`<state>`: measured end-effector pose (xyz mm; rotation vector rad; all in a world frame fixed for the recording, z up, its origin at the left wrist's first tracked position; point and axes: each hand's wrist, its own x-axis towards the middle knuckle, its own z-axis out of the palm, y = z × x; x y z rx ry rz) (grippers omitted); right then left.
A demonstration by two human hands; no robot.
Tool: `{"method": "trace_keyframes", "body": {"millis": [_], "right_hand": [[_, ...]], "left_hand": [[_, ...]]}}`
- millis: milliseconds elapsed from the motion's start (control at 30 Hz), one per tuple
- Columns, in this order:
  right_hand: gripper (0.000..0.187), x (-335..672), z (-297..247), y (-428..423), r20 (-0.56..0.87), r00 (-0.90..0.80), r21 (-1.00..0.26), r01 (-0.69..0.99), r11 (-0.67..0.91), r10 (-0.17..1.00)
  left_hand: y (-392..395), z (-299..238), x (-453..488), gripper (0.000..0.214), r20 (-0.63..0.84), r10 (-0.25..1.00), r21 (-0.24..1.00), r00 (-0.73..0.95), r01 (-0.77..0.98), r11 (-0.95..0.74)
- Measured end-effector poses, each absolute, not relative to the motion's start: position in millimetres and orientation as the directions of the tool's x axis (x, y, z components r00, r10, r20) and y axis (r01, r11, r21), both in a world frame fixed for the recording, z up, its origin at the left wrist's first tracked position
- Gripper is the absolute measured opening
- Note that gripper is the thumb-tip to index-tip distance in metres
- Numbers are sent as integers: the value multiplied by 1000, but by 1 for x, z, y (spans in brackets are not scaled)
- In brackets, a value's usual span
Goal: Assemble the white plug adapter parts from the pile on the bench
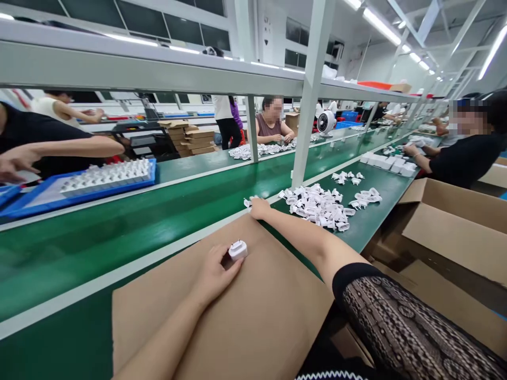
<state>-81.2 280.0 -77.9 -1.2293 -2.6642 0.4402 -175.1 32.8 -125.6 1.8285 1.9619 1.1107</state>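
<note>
You're over the green belt (pixel 119 253), cardboard sheet (pixel 253 311) on it, open room at its 9 o'clock side. Loose chargers (pixel 317 207) heap at 12 o'clock, plenty left. Right hand (pixel 259 208) at their edge, fingers curled, pinch unclear; left hand (pixel 214 275) pressing together on one charger (pixel 238 250).

From the left hand (pixel 216 277), a flat brown cardboard sheet (pixel 269 316) runs level to the green conveyor surface (pixel 368 221), leaving a low path forward. The right hand (pixel 259 208) lies just beside a heap of white plastic plug adapters (pixel 317 207), which blocks the way ahead. A white steel post (pixel 311 89) rises behind it, a long grey metal shelf (pixel 119 68) spans overhead, and an open brown cardboard box (pixel 447 227) walls the right.
</note>
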Motion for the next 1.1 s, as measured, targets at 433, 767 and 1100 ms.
{"method": "trace_keyframes", "body": {"millis": [433, 767, 1100], "right_hand": [[27, -23, -52, 219, 159, -736, -344, 584, 736, 658], [23, 18, -82, 194, 379, -816, -537, 191, 821, 437], [38, 15, -101, 212, 459, -855, -411, 35, 911, 240]], "left_hand": [[32, -126, -180, 36, 292, 926, 737, -242, 674, -56], [46, -120, -172, 34, 182, 810, 895, -558, 435, 98], [99, -102, -239, 35, 184, 663, 821, -725, 484, 301]]}}
